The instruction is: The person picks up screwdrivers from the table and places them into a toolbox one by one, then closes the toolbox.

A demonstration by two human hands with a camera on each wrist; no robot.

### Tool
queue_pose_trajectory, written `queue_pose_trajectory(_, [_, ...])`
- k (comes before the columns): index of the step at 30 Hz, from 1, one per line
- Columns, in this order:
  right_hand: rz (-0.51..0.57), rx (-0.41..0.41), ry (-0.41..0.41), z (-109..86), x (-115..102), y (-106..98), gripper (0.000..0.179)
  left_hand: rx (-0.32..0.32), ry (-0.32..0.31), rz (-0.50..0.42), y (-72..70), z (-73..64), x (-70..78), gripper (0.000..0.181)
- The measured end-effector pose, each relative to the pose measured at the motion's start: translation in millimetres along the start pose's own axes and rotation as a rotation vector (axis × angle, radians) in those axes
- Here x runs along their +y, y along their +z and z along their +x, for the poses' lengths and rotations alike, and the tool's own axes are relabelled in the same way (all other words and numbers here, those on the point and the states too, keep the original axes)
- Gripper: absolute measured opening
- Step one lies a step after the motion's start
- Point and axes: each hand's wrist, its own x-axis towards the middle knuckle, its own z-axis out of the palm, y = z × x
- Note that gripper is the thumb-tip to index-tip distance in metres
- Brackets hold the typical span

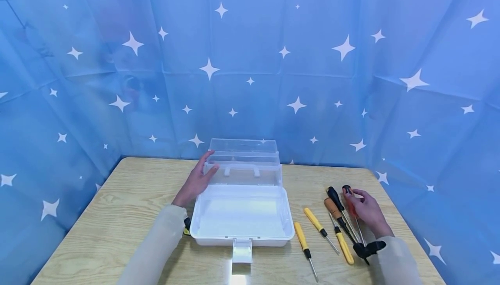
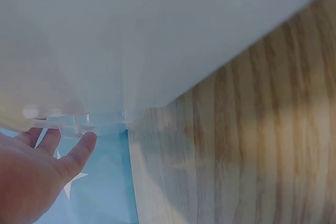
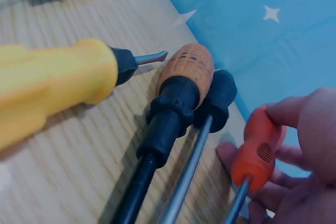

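A white plastic toolbox stands with its translucent lid raised at the back and its front latch hanging down. Against the lid's left edge rests my left hand, fingers fairly straight; the lid partly hides its fingertips in the left wrist view. On the right, my right hand holds a red-handled screwdriver by the handle, thumb on one side and fingers on the other. Beside it lie a black-handled screwdriver and an orange-and-black-handled screwdriver.
Three yellow-handled screwdrivers lie between box and right hand: one nearest the box, one in the middle, one farther right. A blue star-patterned curtain hangs behind the wooden table.
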Motion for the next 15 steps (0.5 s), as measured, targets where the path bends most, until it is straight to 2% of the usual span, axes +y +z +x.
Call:
queue_pose_trajectory(5, [0.048,-0.001,-0.003,-0.1,-1.1,2.7,0.07,0.006,0.011,-0.009,0.5,0.7,-2.3,0.068])
queue_pose_trajectory(12, [-0.026,0.016,-0.025,2.6,1.8,5.9,0.067,0.011,0.011,-0.019,0.6,-1.0,-1.6,0.069])
queue_pose_trajectory(15, [-0.01,0.009,-0.04,3.4,3.1,6.4,0.066,0.013,0.009,-0.024,0.5,-1.4,-0.9,0.07])
